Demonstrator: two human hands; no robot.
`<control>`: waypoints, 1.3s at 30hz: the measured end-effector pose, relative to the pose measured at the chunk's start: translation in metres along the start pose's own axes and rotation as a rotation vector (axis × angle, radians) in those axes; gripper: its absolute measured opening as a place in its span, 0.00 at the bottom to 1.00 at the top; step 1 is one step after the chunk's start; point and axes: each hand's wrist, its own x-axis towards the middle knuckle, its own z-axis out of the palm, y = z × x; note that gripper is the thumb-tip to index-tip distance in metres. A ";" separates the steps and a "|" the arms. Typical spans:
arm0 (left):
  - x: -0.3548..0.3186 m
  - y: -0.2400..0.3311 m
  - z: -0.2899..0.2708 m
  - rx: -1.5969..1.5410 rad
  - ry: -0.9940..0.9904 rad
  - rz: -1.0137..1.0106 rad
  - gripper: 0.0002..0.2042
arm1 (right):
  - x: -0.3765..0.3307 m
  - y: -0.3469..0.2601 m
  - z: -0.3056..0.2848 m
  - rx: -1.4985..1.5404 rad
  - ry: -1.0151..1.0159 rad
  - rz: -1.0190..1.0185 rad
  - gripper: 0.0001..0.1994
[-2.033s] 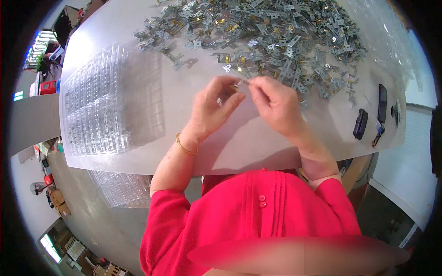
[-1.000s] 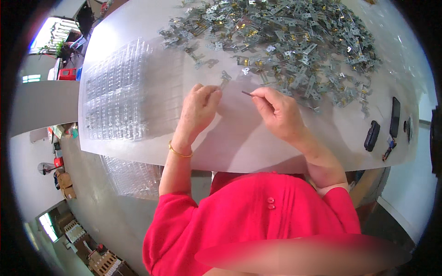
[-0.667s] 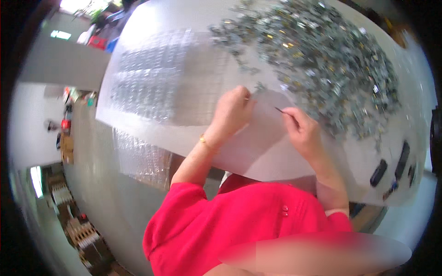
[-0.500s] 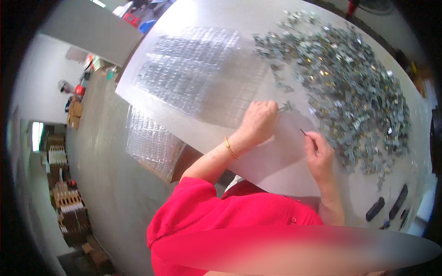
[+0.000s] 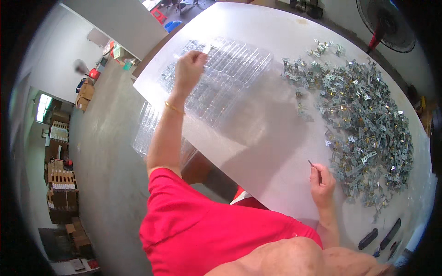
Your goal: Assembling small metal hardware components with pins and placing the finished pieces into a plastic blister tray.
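Left hand (image 5: pixel 188 69) is stretched out over the clear moulded plastic compartment tray (image 5: pixel 239 69) at the far left of the white table (image 5: pixel 267 133); its fingers are pinched narrow on a small pale metal piece (image 5: pixel 207 48), held just above the tray's rows of pockets — which pocket it sits over cannot be told. A thin gold bangle (image 5: pixel 174 108) circles the left wrist. Right hand (image 5: pixel 322 181) rests near the table's near edge, well apart from the left, fingers closed around a thin dark pin-like tool (image 5: pixel 311 164) whose tip points up and away from the body. Just to the right of that hand lies the large loose heap of small silver stamped metal clips (image 5: pixel 363 124), some with brass-coloured spots; the heap spreads along the right side of the table, with a few strays toward the tray. A second stack of clear plastic trays (image 5: pixel 147 129) sits below the table edge on the left, partly hidden by the left forearm. Two dark oblong objects (image 5: pixel 382 235) lie at the near right corner of the table — too small to identify. A black standing fan (image 5: pixel 382 20) is beyond the far right corner. The person wears a red short-sleeved shirt (image 5: pixel 207 230). Stacked cardboard boxes (image 5: pixel 60 184) stand on the grey concrete floor (image 5: pixel 106 184) at far left.
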 end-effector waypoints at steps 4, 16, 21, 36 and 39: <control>0.073 -0.081 -0.018 0.231 0.055 -0.081 0.15 | -0.001 0.002 0.002 -0.042 0.003 0.015 0.05; 0.149 -0.138 0.012 0.683 -0.029 -0.219 0.16 | 0.008 -0.009 0.006 -0.217 -0.060 0.009 0.06; 0.156 -0.146 0.016 0.768 -0.047 -0.224 0.16 | 0.018 -0.014 0.008 -0.205 -0.043 -0.028 0.07; 0.167 -0.167 0.001 0.967 -0.138 0.025 0.17 | 0.009 -0.010 0.010 -0.253 -0.092 -0.034 0.08; 0.146 -0.097 0.006 0.620 -0.085 0.254 0.16 | 0.017 -0.014 0.008 -0.214 -0.062 -0.109 0.08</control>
